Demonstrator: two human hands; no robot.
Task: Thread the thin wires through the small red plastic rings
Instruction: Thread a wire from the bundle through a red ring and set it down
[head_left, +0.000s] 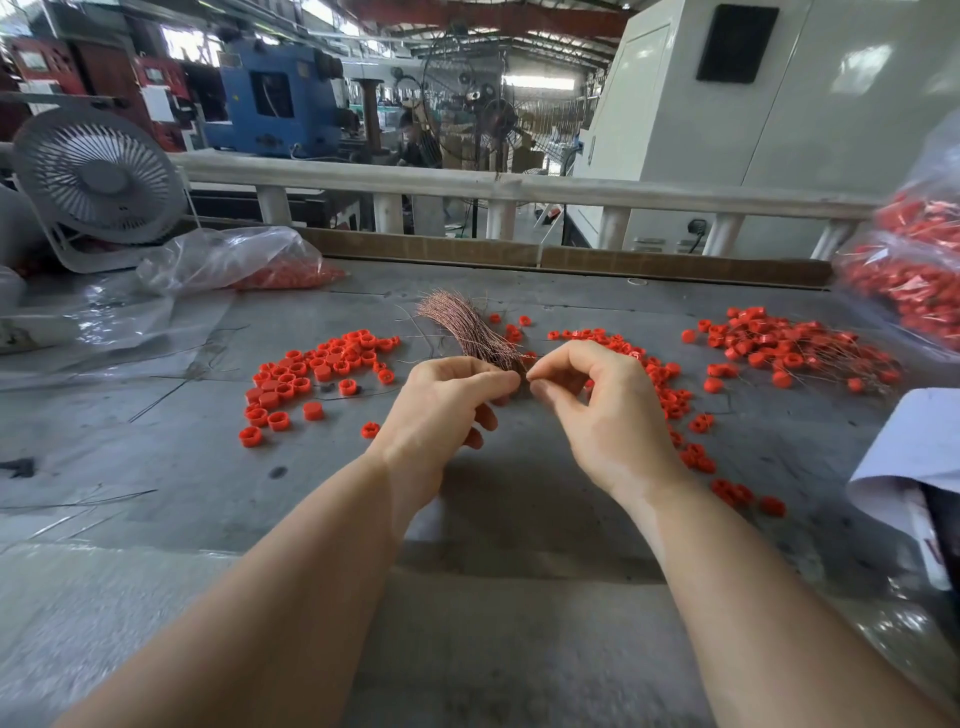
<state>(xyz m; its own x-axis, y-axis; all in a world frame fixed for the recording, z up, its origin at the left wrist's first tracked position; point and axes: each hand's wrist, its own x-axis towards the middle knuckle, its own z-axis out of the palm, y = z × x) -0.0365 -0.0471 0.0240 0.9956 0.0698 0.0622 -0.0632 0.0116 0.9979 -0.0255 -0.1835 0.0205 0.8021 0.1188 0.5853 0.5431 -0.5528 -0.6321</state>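
Note:
My left hand grips the near end of a bundle of thin pinkish wires, which fans out away from me over the grey table. My right hand hovers just right of the bundle's near end, thumb and forefinger pinched together at it; what they hold is too small to tell. Loose small red plastic rings lie in a patch to the left. More red rings trail along the right of my right hand. A pile of rings with wires through them lies at the far right.
A clear bag of red rings and a white desk fan stand at the back left. Bags of red parts sit at the right edge. White paper lies near right. Stray wires lie on the left of the table.

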